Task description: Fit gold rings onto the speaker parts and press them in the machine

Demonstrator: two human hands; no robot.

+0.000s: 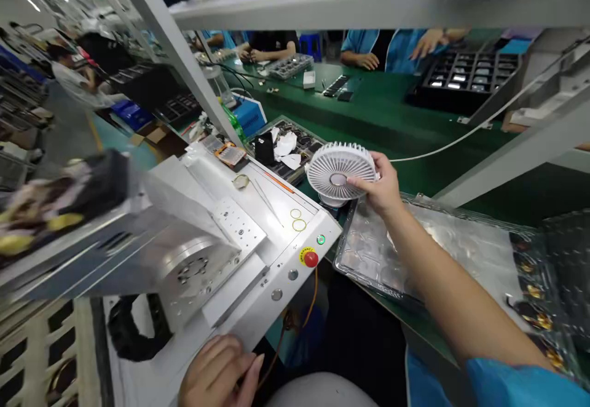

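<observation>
My right hand (383, 185) grips the rim of a small white desk fan (338, 173), thumb across the front grille and fingers behind. The fan is upright, over the gap between the white machine (286, 259) and the green bench; whether its base rests on anything is unclear. Low in the view, my left hand (220, 371) is beside the machine's front edge with its fingers curled together. What those fingers hold, if anything, is hidden. On the machine's top lie tweezers (268, 203), two thin yellow-green rings (298, 225) and an orange stick (279, 182).
A red emergency button (310, 259) sits on the machine's front corner. Clear plastic trays (369, 259) lie below my right arm. Behind the fan is a tray with crumpled white paper (286, 144). A slanted metal post (184, 56) and an overhead shelf (369, 10) frame the bench; co-workers sit across.
</observation>
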